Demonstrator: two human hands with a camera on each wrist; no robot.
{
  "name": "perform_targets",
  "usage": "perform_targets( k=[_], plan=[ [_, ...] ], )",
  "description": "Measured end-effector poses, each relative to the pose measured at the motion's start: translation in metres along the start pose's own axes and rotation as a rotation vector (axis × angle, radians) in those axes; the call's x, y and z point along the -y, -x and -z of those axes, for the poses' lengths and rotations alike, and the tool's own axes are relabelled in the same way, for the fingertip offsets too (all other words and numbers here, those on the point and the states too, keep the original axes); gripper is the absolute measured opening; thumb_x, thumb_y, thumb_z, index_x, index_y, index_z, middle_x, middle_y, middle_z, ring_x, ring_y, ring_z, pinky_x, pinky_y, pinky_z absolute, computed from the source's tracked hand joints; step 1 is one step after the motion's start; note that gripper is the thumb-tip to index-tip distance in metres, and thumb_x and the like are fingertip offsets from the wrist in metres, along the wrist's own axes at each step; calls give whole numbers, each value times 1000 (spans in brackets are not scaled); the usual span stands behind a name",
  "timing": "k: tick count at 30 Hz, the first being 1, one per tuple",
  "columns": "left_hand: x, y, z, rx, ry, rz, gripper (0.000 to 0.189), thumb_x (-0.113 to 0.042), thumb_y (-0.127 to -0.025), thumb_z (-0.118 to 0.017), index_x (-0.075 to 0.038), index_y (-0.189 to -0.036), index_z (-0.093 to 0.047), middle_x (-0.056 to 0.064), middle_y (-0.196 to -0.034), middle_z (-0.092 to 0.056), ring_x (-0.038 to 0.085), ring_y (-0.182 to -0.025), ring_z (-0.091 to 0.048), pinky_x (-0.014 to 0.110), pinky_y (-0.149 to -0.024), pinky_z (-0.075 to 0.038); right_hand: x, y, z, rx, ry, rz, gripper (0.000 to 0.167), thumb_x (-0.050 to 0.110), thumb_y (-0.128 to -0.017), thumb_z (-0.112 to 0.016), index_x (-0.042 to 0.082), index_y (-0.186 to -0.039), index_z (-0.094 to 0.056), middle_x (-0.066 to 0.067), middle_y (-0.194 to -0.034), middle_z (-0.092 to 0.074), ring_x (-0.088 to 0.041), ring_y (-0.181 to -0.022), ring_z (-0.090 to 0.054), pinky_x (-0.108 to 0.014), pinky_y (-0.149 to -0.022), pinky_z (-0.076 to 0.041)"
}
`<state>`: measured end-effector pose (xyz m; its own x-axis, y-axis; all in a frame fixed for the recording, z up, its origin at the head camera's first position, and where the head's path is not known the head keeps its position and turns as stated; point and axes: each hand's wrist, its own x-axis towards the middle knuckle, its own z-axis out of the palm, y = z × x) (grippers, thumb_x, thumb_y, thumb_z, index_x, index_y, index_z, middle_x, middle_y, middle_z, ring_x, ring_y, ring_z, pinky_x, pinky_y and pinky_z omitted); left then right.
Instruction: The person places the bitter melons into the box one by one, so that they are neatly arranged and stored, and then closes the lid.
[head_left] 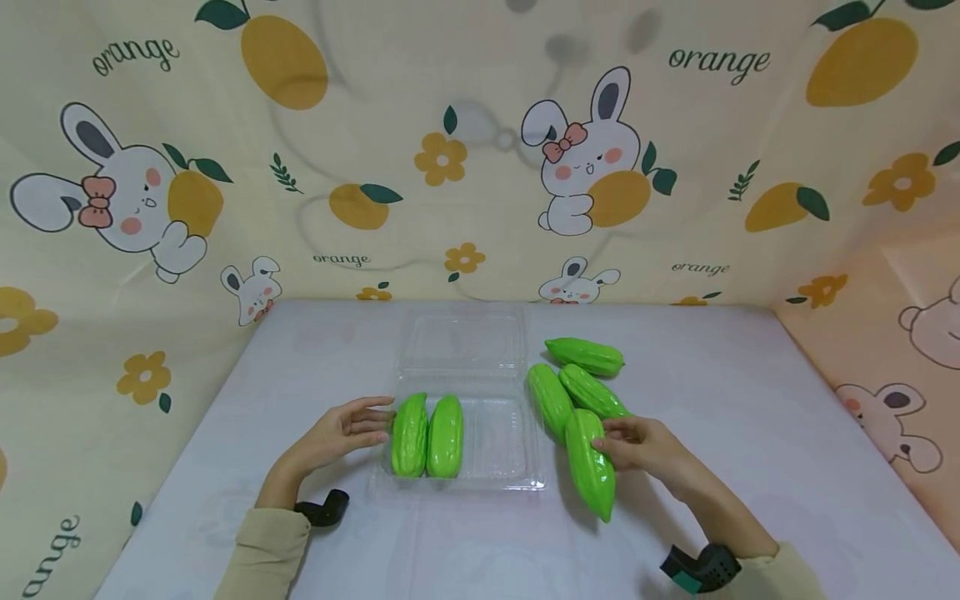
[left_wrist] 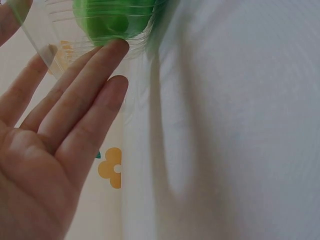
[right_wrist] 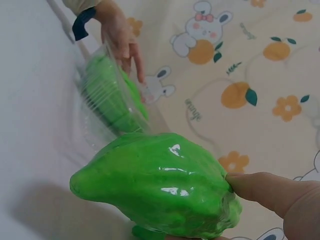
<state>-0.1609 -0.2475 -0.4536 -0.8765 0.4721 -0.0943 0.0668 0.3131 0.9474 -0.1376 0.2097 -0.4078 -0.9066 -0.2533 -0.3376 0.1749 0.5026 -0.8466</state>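
Right of the clear container [head_left: 501,442], the right hand [head_left: 643,446] pinches a green gourd [head_left: 589,468] near its blunt end. Two other gourds [head_left: 446,437] occupy the container's left half; the left hand [head_left: 341,435], fingers extended, apparently touches the container. Held off-centre, the glossy gourd might swivel and slip free.

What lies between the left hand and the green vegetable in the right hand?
The head view shows the clear container, with two green vegetables in its left part, its right part bare, then a strip of white table.
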Motion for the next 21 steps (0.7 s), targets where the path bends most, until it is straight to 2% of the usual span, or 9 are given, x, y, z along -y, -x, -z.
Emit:
perform_targets(
  k=[4, 11, 21],
  plan=[
    [-1, 1, 0, 6, 16, -1, 65, -20, -92, -66, 1, -146, -36, 32, -143, -45, 48, -130, -48, 23, -94, -54, 3, -2, -1, 3, -7, 2, 67, 29, -90, -66, -15, -135, -41, -30, -127, -55, -17, -101, -63, -31, -81, -59],
    [-1, 0, 1, 1, -25, -6, 64, -22, -92, -66, 0, -145, -37, 30, -141, -48, 47, -128, -51, 26, -95, -55, 10, -4, -3, 6, -16, 5, 66, 29, -92, -65, -16, -135, -41, -33, -130, -54, -18, -102, -65, -31, -83, -59],
    [1, -1, 0, 1, -28, -10, 65, -23, -92, -66, 1, -145, -37, 31, -141, -49, 47, -127, -51, 26, -94, -55, 17, -7, -7, 12, -26, 17, 66, 28, -93, -64, -16, -136, -40, -34, -133, -52, -20, -106, -65, -33, -85, -59]
  ],
)
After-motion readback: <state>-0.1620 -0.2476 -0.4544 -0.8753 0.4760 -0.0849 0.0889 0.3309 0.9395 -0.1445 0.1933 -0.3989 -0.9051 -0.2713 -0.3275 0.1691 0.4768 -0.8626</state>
